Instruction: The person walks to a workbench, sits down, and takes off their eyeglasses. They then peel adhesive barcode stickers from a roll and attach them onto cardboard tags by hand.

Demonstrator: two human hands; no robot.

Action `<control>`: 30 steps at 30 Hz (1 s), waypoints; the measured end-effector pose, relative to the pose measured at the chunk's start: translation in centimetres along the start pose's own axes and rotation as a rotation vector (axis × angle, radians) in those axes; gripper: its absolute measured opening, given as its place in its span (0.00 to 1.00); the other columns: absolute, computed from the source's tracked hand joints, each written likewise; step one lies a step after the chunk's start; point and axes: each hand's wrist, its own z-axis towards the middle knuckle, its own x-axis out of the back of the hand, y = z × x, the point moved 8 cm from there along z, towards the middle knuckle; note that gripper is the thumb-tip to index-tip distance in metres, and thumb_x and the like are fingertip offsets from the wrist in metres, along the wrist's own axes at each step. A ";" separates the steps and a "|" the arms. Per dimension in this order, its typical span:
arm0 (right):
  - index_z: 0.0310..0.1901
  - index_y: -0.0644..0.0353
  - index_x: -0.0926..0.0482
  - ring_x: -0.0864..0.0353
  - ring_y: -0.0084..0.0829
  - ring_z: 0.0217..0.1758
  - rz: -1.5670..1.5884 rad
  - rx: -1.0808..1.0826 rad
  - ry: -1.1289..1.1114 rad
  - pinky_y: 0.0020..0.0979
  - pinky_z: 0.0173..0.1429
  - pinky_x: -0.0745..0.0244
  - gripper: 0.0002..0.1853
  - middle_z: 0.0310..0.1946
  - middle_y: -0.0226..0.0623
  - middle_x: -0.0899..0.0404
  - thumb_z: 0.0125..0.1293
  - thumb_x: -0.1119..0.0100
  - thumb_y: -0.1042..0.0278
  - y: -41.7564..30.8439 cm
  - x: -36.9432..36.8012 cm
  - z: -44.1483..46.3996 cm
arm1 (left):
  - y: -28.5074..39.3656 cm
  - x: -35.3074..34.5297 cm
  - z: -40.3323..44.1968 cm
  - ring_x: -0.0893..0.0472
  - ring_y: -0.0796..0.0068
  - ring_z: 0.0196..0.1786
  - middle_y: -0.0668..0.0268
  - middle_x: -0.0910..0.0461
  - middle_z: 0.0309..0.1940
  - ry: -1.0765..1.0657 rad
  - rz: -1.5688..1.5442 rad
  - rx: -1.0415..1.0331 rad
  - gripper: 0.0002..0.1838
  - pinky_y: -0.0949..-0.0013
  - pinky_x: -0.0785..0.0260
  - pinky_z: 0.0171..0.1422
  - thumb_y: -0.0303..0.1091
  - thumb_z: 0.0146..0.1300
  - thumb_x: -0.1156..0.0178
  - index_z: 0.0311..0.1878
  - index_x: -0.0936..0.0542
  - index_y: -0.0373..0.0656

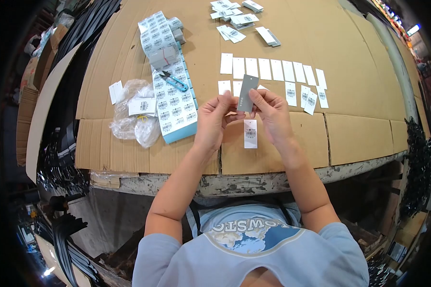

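- At the left of the table [368,103], blue-handled thread snips [173,81] lie on a barcode-sticker sheet [177,112].
- Left hand [212,117]: fingers bent at the grey hang tag's lower left edge; I cannot tell whether they grip.
- Between the hands, the grey hang tag [247,93] is held above a white barcoded tag [250,136]; holding it by the edges should avoid creasing.
- Right hand [275,112]: fingers pinching the tag's right side; a light, steady pinch seems best.

grey rectangular tag [245,92], pale lettering along length, top leaning slightly right, pinched in fingers [260,101].
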 end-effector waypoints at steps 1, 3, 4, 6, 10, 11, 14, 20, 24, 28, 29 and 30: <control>0.36 0.67 0.19 0.29 0.18 0.24 0.068 -0.032 -0.009 0.18 0.29 0.33 0.10 0.26 0.31 0.21 0.64 0.40 0.67 0.2 0.0 0.0 | -0.2 -0.3 0.0 0.22 0.82 0.35 0.66 0.21 0.33 -0.029 -0.120 0.052 0.17 0.76 0.24 0.41 0.45 0.68 0.47 0.38 0.21 0.38; 0.37 0.67 0.19 0.29 0.18 0.23 0.114 -0.070 -0.008 0.18 0.29 0.33 0.09 0.26 0.31 0.21 0.64 0.39 0.67 0.5 0.2 -0.1 | -0.3 -0.5 0.0 0.22 0.82 0.34 0.67 0.22 0.32 0.002 -0.121 0.081 0.18 0.77 0.24 0.39 0.46 0.67 0.46 0.36 0.21 0.38; 0.37 0.67 0.20 0.29 0.18 0.23 0.162 -0.107 -0.009 0.18 0.29 0.33 0.09 0.26 0.32 0.21 0.63 0.39 0.68 0.9 0.1 -0.1 | -0.4 -0.3 0.0 0.22 0.82 0.33 0.68 0.22 0.30 0.032 -0.120 0.106 0.18 0.79 0.25 0.36 0.46 0.66 0.44 0.35 0.21 0.38; 0.38 0.67 0.20 0.29 0.18 0.23 0.181 -0.108 -0.002 0.18 0.28 0.34 0.09 0.27 0.32 0.21 0.63 0.39 0.69 1.0 0.0 -0.2 | -0.8 0.1 0.1 0.23 0.83 0.33 0.68 0.23 0.30 0.029 -0.128 0.100 0.17 0.79 0.25 0.36 0.46 0.66 0.44 0.35 0.21 0.39; 0.40 0.67 0.21 0.29 0.17 0.21 0.179 -0.077 0.026 0.16 0.26 0.35 0.09 0.26 0.31 0.21 0.61 0.37 0.71 1.3 -0.3 -0.2 | -0.8 0.3 0.2 0.24 0.85 0.31 0.70 0.23 0.29 0.033 -0.181 0.084 0.14 0.81 0.26 0.33 0.44 0.65 0.42 0.36 0.22 0.42; 0.40 0.67 0.21 0.29 0.17 0.21 0.179 -0.078 0.024 0.16 0.26 0.35 0.09 0.26 0.31 0.21 0.61 0.37 0.71 1.5 -0.4 -0.2 | -0.9 0.3 0.2 0.24 0.85 0.31 0.70 0.23 0.29 0.036 -0.181 0.083 0.14 0.81 0.26 0.33 0.44 0.65 0.42 0.36 0.22 0.42; 0.40 0.66 0.22 0.30 0.16 0.20 0.123 -0.073 0.007 0.16 0.24 0.36 0.09 0.25 0.31 0.21 0.61 0.37 0.71 1.9 -0.6 -0.2 | -0.9 0.5 0.3 0.25 0.87 0.30 0.72 0.23 0.27 0.057 -0.165 0.067 0.12 0.83 0.29 0.29 0.42 0.64 0.40 0.35 0.22 0.43; 0.39 0.66 0.22 0.31 0.15 0.20 0.107 -0.037 0.018 0.17 0.24 0.38 0.08 0.24 0.29 0.23 0.61 0.37 0.72 1.8 -0.3 -0.3 | -1.5 0.6 0.2 0.26 0.89 0.29 0.73 0.23 0.26 0.012 -0.145 0.094 0.10 0.84 0.36 0.24 0.41 0.62 0.38 0.32 0.22 0.45; 0.39 0.66 0.22 0.32 0.15 0.20 0.234 -0.068 0.074 0.17 0.25 0.37 0.08 0.26 0.30 0.23 0.61 0.38 0.73 1.4 0.4 -0.4 | -1.7 -0.2 0.0 0.26 0.89 0.28 0.73 0.22 0.27 -0.001 -0.132 0.112 0.09 0.84 0.37 0.23 0.39 0.60 0.36 0.31 0.22 0.44; 0.41 0.68 0.22 0.31 0.15 0.23 0.358 -0.001 0.255 0.17 0.27 0.36 0.09 0.27 0.29 0.23 0.61 0.38 0.74 0.8 2.7 0.2 | -1.6 -1.5 -0.5 0.29 0.89 0.21 0.72 0.22 0.26 -0.132 0.124 0.100 0.06 0.83 0.39 0.22 0.33 0.60 0.37 0.31 0.23 0.44; 0.41 0.68 0.22 0.31 0.15 0.23 0.355 0.002 0.254 0.17 0.27 0.36 0.09 0.27 0.29 0.23 0.61 0.38 0.74 0.4 3.1 0.4 | -1.5 -2.1 -0.9 0.31 0.90 0.19 0.73 0.23 0.24 -0.168 0.243 0.118 0.07 0.84 0.41 0.21 0.32 0.59 0.35 0.30 0.23 0.43; 0.41 0.68 0.22 0.30 0.16 0.23 0.124 0.123 0.295 0.17 0.27 0.35 0.09 0.27 0.29 0.23 0.61 0.39 0.74 -1.3 4.0 0.6 | -1.4 -2.4 -1.0 0.31 0.90 0.19 0.73 0.23 0.24 -0.169 0.240 0.113 0.07 0.84 0.41 0.21 0.32 0.59 0.35 0.30 0.23 0.43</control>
